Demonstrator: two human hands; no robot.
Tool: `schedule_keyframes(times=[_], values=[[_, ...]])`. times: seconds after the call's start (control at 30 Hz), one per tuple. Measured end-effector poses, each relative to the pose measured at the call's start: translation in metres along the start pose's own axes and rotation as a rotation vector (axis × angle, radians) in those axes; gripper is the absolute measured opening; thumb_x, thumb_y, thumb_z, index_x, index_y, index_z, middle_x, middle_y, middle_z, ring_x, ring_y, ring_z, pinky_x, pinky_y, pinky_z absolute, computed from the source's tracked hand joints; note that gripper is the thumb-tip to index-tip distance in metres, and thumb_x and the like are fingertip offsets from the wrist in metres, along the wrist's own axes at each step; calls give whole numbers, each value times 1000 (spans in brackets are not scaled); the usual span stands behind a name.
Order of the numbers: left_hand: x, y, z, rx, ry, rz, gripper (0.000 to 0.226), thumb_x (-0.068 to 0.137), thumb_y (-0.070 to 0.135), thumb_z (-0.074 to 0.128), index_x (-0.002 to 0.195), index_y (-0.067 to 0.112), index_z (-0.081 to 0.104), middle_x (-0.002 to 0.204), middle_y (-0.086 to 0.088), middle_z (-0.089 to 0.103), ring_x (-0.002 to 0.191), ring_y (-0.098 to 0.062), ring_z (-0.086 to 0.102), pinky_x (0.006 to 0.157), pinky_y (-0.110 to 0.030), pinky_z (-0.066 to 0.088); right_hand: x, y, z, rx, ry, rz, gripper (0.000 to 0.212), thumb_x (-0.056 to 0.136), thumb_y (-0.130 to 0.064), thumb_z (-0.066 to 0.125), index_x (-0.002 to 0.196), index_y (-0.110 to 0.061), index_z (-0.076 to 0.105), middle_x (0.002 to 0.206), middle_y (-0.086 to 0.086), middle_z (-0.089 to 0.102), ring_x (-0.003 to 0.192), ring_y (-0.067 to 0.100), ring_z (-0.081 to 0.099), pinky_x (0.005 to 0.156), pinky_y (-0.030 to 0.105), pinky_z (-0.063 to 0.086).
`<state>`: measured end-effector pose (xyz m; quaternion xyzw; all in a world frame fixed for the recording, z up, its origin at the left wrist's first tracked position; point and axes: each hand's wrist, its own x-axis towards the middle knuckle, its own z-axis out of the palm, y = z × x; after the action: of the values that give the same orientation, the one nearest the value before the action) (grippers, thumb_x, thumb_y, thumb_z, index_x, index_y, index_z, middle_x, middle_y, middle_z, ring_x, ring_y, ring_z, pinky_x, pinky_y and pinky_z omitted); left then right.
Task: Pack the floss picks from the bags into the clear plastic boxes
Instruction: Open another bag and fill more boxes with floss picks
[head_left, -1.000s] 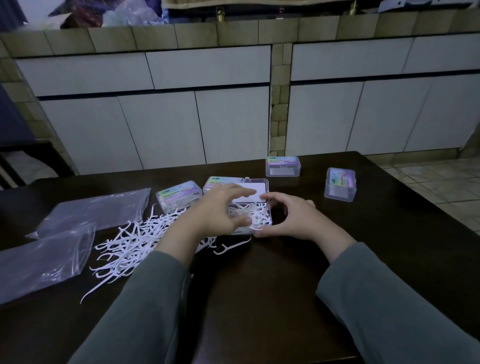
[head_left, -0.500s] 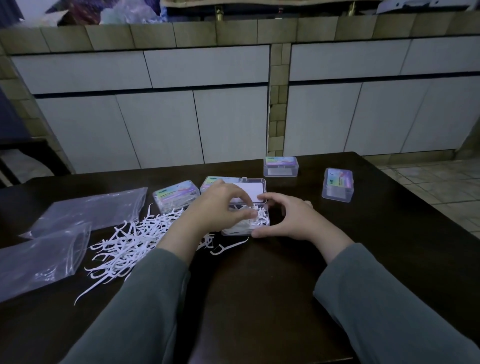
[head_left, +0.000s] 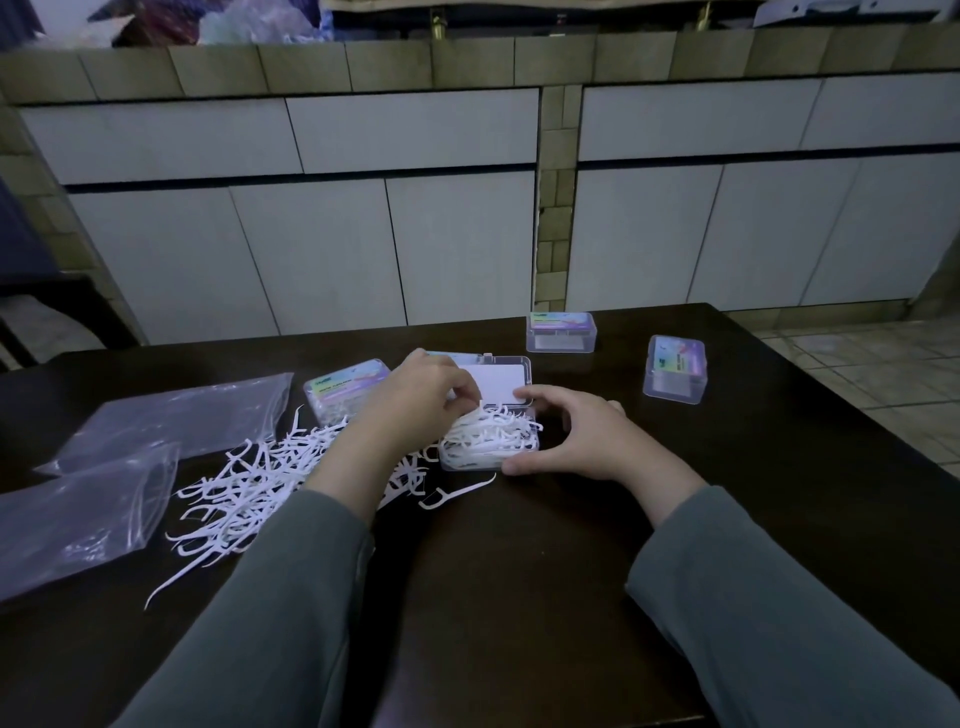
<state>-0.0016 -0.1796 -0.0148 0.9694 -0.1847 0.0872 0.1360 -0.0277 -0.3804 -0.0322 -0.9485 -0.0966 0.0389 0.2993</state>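
The open box (head_left: 491, 447) is braced on the desk (head_left: 519, 571) by the right hand (head_left: 576, 436), thumb and fingers curled round its right end, probably so it cannot slide while being filled. Picks (head_left: 498, 434) heaped in it are pinched and pressed down by the left hand (head_left: 415, 400). More loose picks (head_left: 249, 483) are left beside the emptied bags (head_left: 78, 514), near three closed boxes (head_left: 674, 368)

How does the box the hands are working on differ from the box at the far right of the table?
The open box has its lid swung back; the far-right box is closed. The open box is heaped with white floss picks, some poking over the rim; the far-right box looks empty. The right hand steadies the open box; nothing touches the other. Both are clear plastic with colourful labels.
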Motion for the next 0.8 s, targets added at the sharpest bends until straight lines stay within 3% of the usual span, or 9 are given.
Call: schedule_keyframes(times=[0.3,0.4,0.5,0.6,0.7,0.8], values=[[-4,-8,-7,-31,58,-29,12,94,25,59,99,31,68,108,13,56,101,-9,39,80,-26,34,-1,0,0,8,-11,-3,87,66,-63,76,141,-45,36,132,-16,50,121,11,39,111,46,27],[-9,-5,-6,-60,36,-8,13,92,25,61,100,29,71,101,14,60,98,-6,45,79,-23,37,-1,-1,-1,-5,-12,4,87,67,-63,76,141,-46,35,142,-12,44,130,19,36,111,46,29],[-11,1,-5,-82,15,-4,16,92,25,61,104,26,72,107,8,65,93,-7,52,78,-23,43,-3,-2,-1,-5,-18,8,87,67,-61,76,142,-47,35,150,-9,36,135,23,29,111,45,29],[-12,-6,-8,-136,46,-38,19,96,25,56,106,28,71,115,7,64,101,-10,51,83,-27,42,-3,-1,-1,-7,-16,-2,86,68,-61,76,142,-46,35,151,-9,36,135,23,29,112,44,27],[-20,-21,-16,-256,69,-102,13,93,30,60,101,32,70,109,10,64,87,-5,52,71,-26,41,-2,0,-1,-10,-9,-4,87,67,-62,77,141,-47,35,149,-9,38,133,23,30,108,40,30],[-32,-33,-24,-299,-13,-164,16,88,34,65,104,34,68,99,10,64,76,-1,50,62,-21,37,-2,0,0,4,-13,11,87,66,-63,76,142,-48,35,148,-8,38,132,24,30,107,42,33]])
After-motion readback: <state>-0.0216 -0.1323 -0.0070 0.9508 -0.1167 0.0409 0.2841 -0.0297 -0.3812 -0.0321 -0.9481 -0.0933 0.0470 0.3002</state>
